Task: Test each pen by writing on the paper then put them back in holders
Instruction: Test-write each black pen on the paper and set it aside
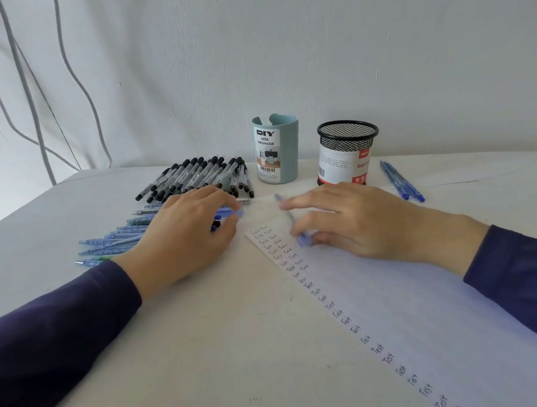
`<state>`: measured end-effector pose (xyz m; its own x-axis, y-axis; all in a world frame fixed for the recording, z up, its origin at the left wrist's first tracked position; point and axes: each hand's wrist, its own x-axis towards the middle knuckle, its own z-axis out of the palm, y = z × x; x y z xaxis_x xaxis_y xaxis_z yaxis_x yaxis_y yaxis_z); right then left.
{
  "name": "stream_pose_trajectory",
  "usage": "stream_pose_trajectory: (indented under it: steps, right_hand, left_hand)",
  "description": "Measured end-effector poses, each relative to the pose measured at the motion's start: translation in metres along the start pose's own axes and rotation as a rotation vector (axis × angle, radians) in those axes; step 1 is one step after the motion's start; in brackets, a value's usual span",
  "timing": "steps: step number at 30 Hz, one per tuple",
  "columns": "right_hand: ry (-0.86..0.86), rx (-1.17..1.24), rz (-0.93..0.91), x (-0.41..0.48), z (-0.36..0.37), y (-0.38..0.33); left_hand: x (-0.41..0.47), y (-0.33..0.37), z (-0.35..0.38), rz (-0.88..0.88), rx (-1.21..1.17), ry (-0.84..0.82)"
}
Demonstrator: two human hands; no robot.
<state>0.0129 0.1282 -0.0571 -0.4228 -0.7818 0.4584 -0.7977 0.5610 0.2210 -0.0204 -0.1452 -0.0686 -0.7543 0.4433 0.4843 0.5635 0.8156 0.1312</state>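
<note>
A white paper with rows of the handwritten word "Test" lies on the table. My right hand holds a blue pen over the top of the paper. My left hand pinches a blue pen cap over a row of blue pens. A heap of black-capped pens lies behind that row. Two holders stand at the back: a teal desk organizer and a black mesh cup.
Two or three blue pens lie to the right of the mesh cup. A white wall rises just behind the holders, and grey cables hang at the left. The table's near left part is bare cloth.
</note>
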Motion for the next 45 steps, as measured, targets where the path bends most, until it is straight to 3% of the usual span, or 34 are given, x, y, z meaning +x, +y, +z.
stream_pose_trajectory:
  steps: [4,6,13,15,18,24,28,32,34,37,41,45]
  right_hand:
    - [0.154,-0.009,0.032,-0.001,-0.008,0.002]
    - [0.137,-0.049,0.041,0.001,-0.012,0.002]
    - [-0.127,0.272,0.514,-0.014,-0.004,0.015]
    - [-0.22,0.19,0.538,-0.018,-0.008,0.017]
    - [-0.2,0.1,0.51,-0.019,-0.011,0.018]
    - [-0.461,-0.142,0.686,-0.012,-0.024,0.016]
    - [-0.283,0.21,0.784,-0.016,-0.026,0.03]
    - [0.233,0.87,0.916,-0.002,-0.036,0.025]
    - [0.334,1.166,0.957,0.005,-0.039,0.02]
    - [0.309,1.247,0.958,0.01,-0.036,0.009]
    - [0.156,1.131,0.983,0.014,-0.029,-0.008]
    - [0.112,1.134,0.947,0.019,-0.026,-0.024]
  left_hand:
    - [-0.001,-0.001,0.003,0.038,0.016,-0.011]
    - [-0.001,0.0,0.002,0.06,0.007,-0.026]
    - [-0.001,0.005,-0.002,0.086,-0.066,-0.14]
    - [0.0,0.004,-0.003,0.087,-0.064,-0.144]
    - [0.0,0.005,-0.003,0.092,-0.05,-0.144]
    - [0.0,0.001,-0.001,0.103,-0.063,-0.152]
    - [0.0,0.0,-0.001,0.105,-0.057,-0.165]
    - [-0.001,0.001,-0.001,0.107,-0.047,-0.181]
    - [-0.001,0.001,-0.002,0.11,-0.054,-0.187]
    - [-0.002,0.002,-0.002,0.135,-0.076,-0.197]
    - [-0.001,0.003,-0.002,0.16,-0.096,-0.226]
    - [-0.001,0.001,-0.002,0.176,-0.105,-0.231]
